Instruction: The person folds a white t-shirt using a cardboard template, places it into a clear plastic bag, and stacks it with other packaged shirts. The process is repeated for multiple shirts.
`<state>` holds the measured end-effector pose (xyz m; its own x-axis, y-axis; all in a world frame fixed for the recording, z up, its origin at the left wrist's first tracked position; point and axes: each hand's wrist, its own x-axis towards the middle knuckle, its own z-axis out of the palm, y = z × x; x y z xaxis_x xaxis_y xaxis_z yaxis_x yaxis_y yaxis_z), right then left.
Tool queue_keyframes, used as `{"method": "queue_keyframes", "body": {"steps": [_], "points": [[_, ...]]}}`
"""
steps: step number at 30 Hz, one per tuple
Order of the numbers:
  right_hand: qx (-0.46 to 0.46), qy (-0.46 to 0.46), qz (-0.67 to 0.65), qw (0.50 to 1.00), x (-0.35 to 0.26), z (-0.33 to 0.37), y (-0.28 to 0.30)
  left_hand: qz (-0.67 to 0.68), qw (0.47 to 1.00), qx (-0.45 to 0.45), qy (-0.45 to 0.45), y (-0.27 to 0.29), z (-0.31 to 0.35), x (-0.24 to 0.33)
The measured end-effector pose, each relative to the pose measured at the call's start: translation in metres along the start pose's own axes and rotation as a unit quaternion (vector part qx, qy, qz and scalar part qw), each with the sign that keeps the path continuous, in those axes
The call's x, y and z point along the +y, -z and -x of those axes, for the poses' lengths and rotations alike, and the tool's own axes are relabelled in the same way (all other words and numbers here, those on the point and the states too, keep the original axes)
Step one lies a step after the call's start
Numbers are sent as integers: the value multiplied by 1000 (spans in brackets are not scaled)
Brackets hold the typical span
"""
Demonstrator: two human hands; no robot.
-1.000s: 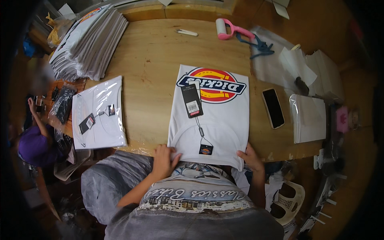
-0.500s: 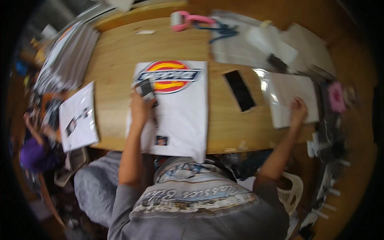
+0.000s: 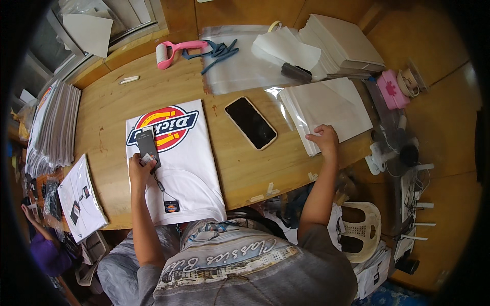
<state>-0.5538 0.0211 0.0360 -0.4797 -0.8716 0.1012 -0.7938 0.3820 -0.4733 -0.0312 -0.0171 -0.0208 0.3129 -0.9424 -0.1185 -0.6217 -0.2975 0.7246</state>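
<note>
- Through the head camera I see the folded white shirt flat on the table, in front of the body and to its left.
- I read its long axis as running away from the body, the far end leaning left.
- The left hand is the nearer one: it lies over the shirt's left side, thumb and fingers closed on the lower end of the black hang tag.
- The right hand is well apart, at the near left part of the pale, film-covered pile, fingers bent; I cannot tell whether they pinch the film.
- From the right hand, the shirt lies to the left and the pile right beneath; the pile's far end also leans left.
- Between shirt and pile I see the phone, apart from both hands.
</note>
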Motion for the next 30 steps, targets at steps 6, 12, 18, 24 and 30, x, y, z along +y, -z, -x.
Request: {"method": "queue_keyframes", "body": {"steps": [6,12,18,24,30], "points": [[-43,-70,-8,997,4,-11,-1,-31,998,13,-57,-2,-5,-12],[-68,-89,-12,994,12,-18,1,-11,1000,-10,-25,-1,-4,-5],[-56,-32,48,997,-3,-13,-4,0,999,2,-41,2,5,-1],[-3,11,113,994,-17,-91,21,164,981,-13,-106,-4,9,-2],[192,142,205,949,-162,-132,101,407,904,-123,41,32,44,47]]}}
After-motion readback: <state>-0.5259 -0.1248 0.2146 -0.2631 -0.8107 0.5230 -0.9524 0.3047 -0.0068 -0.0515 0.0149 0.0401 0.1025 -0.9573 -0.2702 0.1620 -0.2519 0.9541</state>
